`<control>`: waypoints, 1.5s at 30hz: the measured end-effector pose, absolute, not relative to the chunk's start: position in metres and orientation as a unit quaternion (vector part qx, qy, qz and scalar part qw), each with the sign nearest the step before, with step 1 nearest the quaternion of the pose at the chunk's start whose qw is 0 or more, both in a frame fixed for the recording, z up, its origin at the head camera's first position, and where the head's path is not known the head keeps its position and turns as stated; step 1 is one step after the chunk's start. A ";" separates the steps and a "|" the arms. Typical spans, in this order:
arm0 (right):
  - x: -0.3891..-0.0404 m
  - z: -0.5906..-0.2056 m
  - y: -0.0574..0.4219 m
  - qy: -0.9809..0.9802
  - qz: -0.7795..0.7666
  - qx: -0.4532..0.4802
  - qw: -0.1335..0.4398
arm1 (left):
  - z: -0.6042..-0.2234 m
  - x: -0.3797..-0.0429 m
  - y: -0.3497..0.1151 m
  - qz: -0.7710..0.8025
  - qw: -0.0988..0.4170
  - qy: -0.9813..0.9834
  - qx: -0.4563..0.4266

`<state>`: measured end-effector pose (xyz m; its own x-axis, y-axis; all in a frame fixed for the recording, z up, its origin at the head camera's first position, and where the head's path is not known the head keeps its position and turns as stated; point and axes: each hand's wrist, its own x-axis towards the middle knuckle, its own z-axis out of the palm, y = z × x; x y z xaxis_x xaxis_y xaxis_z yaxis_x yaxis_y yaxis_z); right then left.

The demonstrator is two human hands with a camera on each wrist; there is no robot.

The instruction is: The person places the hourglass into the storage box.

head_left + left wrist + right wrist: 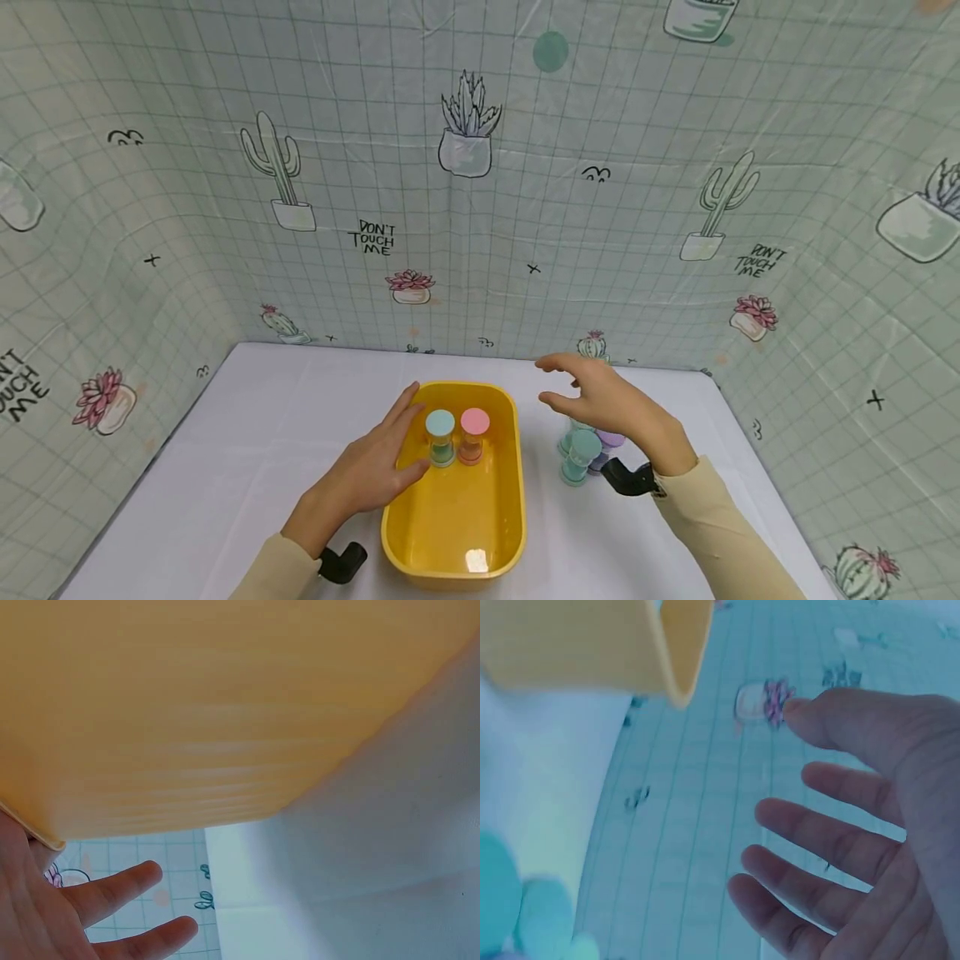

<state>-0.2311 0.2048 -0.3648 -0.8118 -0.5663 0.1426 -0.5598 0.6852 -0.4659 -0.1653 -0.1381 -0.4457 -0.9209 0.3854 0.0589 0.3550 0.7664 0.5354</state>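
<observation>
A yellow plastic tub (450, 533) stands on the table with two small sand timers in its far half: one light blue-capped sand timer (440, 422) and one pink-capped sand timer (475, 422). My left hand (371, 467) lies over the tub's left rim, fingers stretched out and thumb reaching over the inside. In the left wrist view, two straight fingers (112, 892) show beside the tub's outer wall. To the right of the tub, my right hand (600, 400) is in the air with fingers spread and nothing in it. Below it stand teal sand timers (585, 447) and a purple-capped sand timer (611, 439), partly hidden.
A white cloth (300, 417) covers the table. Behind and at both sides hangs a curtain (525, 217) with a grid and cactus print. Dark wrist-worn camera mounts (628, 477) are on both sleeves.
</observation>
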 end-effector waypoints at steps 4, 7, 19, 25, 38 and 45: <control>-0.235 -0.368 0.225 0.921 -0.246 -0.301 -0.006 | -0.446 -0.165 -0.139 0.279 0.026 0.939 0.198; -0.237 -0.371 0.239 0.925 -0.244 -0.292 -0.006 | -0.446 -0.165 -0.138 0.278 0.025 0.940 0.197; -0.247 -0.396 0.296 0.939 -0.256 -0.228 0.004 | -0.446 -0.165 -0.138 0.274 0.021 0.940 0.202; -0.251 -0.413 0.315 0.945 -0.264 -0.191 0.017 | -0.448 -0.166 -0.138 0.274 0.022 0.941 0.197; -0.247 -0.437 0.337 0.943 -0.278 -0.181 0.030 | -0.446 -0.163 -0.138 0.274 0.032 0.942 0.193; -0.247 -0.444 0.342 0.939 -0.288 -0.183 0.050 | -0.446 -0.164 -0.138 0.277 0.032 0.941 0.190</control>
<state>-0.2466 0.3421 -0.4441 -0.9283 -0.3716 0.0111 -0.3139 0.7676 -0.5588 -0.1642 -0.1378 -0.4459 -0.9254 0.3762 0.0457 0.3409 0.7738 0.5339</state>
